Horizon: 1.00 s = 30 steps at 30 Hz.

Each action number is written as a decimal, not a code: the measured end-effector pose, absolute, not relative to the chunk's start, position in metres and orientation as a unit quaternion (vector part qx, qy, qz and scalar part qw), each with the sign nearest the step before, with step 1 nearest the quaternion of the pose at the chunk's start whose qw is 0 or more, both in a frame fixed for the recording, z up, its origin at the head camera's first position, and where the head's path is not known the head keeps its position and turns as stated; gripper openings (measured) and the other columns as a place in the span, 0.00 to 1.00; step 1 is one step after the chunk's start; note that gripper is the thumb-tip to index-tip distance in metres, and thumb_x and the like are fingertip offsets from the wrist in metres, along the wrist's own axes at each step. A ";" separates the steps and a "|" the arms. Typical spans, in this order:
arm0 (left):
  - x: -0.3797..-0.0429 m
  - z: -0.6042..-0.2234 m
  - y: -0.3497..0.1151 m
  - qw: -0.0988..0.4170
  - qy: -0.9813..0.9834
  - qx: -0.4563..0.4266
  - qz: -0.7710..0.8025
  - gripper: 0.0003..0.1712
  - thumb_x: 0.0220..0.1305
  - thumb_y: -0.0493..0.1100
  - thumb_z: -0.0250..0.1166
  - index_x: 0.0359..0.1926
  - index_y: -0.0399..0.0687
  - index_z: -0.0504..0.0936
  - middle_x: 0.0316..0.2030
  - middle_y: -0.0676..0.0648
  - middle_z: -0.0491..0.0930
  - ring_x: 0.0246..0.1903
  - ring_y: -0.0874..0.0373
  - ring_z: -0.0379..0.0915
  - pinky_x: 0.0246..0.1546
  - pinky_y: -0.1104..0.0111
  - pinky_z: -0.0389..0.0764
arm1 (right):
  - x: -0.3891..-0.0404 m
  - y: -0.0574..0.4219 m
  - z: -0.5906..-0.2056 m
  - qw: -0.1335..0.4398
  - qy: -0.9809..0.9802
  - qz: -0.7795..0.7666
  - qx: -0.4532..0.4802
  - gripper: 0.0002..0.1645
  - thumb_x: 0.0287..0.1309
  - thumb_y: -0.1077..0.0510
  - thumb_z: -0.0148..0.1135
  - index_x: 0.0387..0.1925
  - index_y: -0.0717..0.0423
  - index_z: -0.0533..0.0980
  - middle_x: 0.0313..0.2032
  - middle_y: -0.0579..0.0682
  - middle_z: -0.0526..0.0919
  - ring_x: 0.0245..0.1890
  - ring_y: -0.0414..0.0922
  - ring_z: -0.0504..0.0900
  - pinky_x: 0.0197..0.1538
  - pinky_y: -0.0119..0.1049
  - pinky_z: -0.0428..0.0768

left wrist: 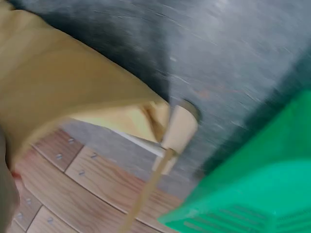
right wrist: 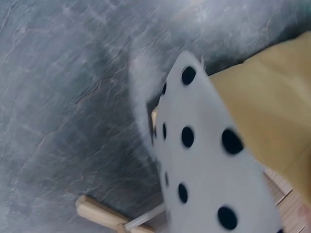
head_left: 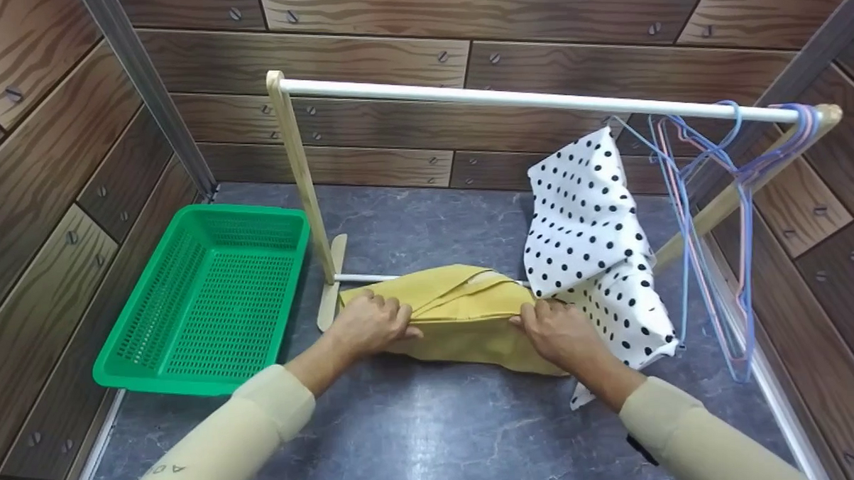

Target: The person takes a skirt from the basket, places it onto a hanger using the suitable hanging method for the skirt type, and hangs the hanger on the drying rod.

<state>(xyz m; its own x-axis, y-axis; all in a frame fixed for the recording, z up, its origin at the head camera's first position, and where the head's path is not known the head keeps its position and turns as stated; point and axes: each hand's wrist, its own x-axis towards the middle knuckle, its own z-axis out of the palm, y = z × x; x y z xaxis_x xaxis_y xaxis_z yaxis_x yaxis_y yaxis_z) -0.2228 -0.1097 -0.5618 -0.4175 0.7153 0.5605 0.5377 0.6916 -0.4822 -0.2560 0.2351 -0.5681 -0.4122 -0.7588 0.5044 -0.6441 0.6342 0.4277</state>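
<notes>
Both hands grip a folded yellow cloth [head_left: 466, 338] by its upper edge, low in front of the rack. My left hand [head_left: 373, 321] pinches the left part of that edge, thumb toward me. At the right part, my right hand [head_left: 558, 328] grips the same edge, close beside a white cloth with black dots [head_left: 590, 220]. The dotted cloth hangs from a hanger on the rack, and its lower end spreads behind my right wrist. In the left wrist view the yellow cloth [left wrist: 63, 73] sags in a fold; in the right wrist view the dotted cloth [right wrist: 204, 160] partly covers it.
A rack with a white rail [head_left: 464, 95] and wooden posts stands across the middle. Several blue, pink and purple hangers [head_left: 744, 257] hang at its right end. On the left, a green plastic basket [head_left: 230, 311] rests on the grey marbled floor. Wood-patterned walls enclose three sides.
</notes>
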 end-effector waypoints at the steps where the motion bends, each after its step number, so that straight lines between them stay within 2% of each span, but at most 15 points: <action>1: -0.222 -0.562 -0.114 0.376 -0.834 -0.387 0.118 0.33 0.72 0.68 0.46 0.21 0.49 0.69 0.13 0.52 0.68 0.10 0.56 0.65 0.16 0.64 0.67 | -0.257 0.237 -0.567 0.352 -0.830 -0.077 0.425 0.30 0.77 0.44 0.37 0.22 0.58 0.65 0.15 0.50 0.65 0.11 0.46 0.62 0.12 0.39 0.60; 3: -0.220 -0.562 -0.122 0.346 -0.836 -0.406 0.127 0.31 0.70 0.68 0.50 0.22 0.49 0.70 0.13 0.52 0.69 0.10 0.57 0.66 0.14 0.64 0.66 | -0.259 0.240 -0.566 0.366 -0.820 -0.068 0.436 0.31 0.77 0.42 0.36 0.21 0.58 0.65 0.14 0.49 0.64 0.10 0.45 0.60 0.11 0.38 0.57; 6: -0.219 -0.561 -0.129 0.306 -0.843 -0.422 0.130 0.25 0.69 0.63 0.57 0.26 0.49 0.71 0.16 0.52 0.72 0.13 0.56 0.69 0.16 0.65 0.67 | -0.262 0.243 -0.563 0.381 -0.808 -0.061 0.446 0.32 0.77 0.40 0.35 0.21 0.56 0.64 0.13 0.48 0.63 0.10 0.43 0.56 0.11 0.36 0.53; 9: -0.219 -0.561 -0.136 0.296 -0.846 -0.425 0.121 0.20 0.71 0.58 0.57 0.29 0.49 0.71 0.19 0.51 0.73 0.17 0.55 0.71 0.19 0.64 0.70 | -0.266 0.246 -0.561 0.407 -0.788 -0.054 0.459 0.32 0.76 0.39 0.38 0.20 0.55 0.64 0.13 0.47 0.63 0.11 0.43 0.56 0.13 0.35 0.52; 16: -0.224 -0.560 -0.153 0.352 -0.832 -0.426 0.043 0.22 0.71 0.56 0.58 0.26 0.46 0.73 0.21 0.49 0.72 0.22 0.52 0.71 0.26 0.62 0.69 | -0.274 0.253 -0.553 0.446 -0.730 -0.012 0.517 0.31 0.72 0.39 0.48 0.20 0.56 0.70 0.16 0.50 0.70 0.12 0.47 0.66 0.15 0.39 0.66; 21: -0.223 -0.556 -0.156 0.382 -0.825 -0.416 -0.034 0.18 0.70 0.52 0.61 0.26 0.46 0.74 0.23 0.49 0.74 0.23 0.52 0.70 0.28 0.63 0.71 | -0.279 0.260 -0.550 0.452 -0.740 -0.009 0.498 0.33 0.73 0.37 0.46 0.21 0.57 0.71 0.17 0.51 0.71 0.11 0.47 0.67 0.13 0.40 0.65; 24: -0.221 -0.551 -0.151 0.398 -0.819 -0.411 -0.050 0.18 0.71 0.51 0.60 0.27 0.46 0.74 0.24 0.49 0.75 0.24 0.53 0.72 0.29 0.63 0.74 | -0.281 0.263 -0.552 0.454 -0.750 -0.023 0.480 0.34 0.73 0.36 0.44 0.20 0.57 0.69 0.17 0.52 0.69 0.12 0.49 0.67 0.15 0.42 0.67; 27: -0.221 -0.545 -0.142 0.411 -0.813 -0.410 -0.045 0.19 0.72 0.52 0.59 0.26 0.46 0.74 0.23 0.50 0.75 0.26 0.53 0.73 0.31 0.63 0.75 | -0.279 0.260 -0.555 0.426 -0.778 -0.043 0.460 0.33 0.71 0.35 0.45 0.22 0.57 0.69 0.19 0.53 0.71 0.17 0.52 0.71 0.24 0.46 0.72; 30: -0.221 -0.539 -0.127 0.406 -0.817 -0.406 -0.057 0.20 0.73 0.52 0.58 0.26 0.46 0.74 0.23 0.50 0.74 0.26 0.53 0.73 0.30 0.63 0.73 | -0.269 0.246 -0.556 0.365 -0.818 -0.051 0.442 0.34 0.70 0.32 0.42 0.28 0.57 0.72 0.25 0.55 0.76 0.25 0.54 0.76 0.33 0.50 0.74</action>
<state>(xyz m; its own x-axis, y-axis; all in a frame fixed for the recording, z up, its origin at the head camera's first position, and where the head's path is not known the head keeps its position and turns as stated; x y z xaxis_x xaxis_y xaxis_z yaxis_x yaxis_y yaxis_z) -0.2207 -0.1272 -0.5388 -0.3398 0.6170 0.7098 0.7094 0.6637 -0.2373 -0.2692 0.2464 -0.5563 -0.3441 -0.7597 0.5518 -0.6854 0.6049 0.4054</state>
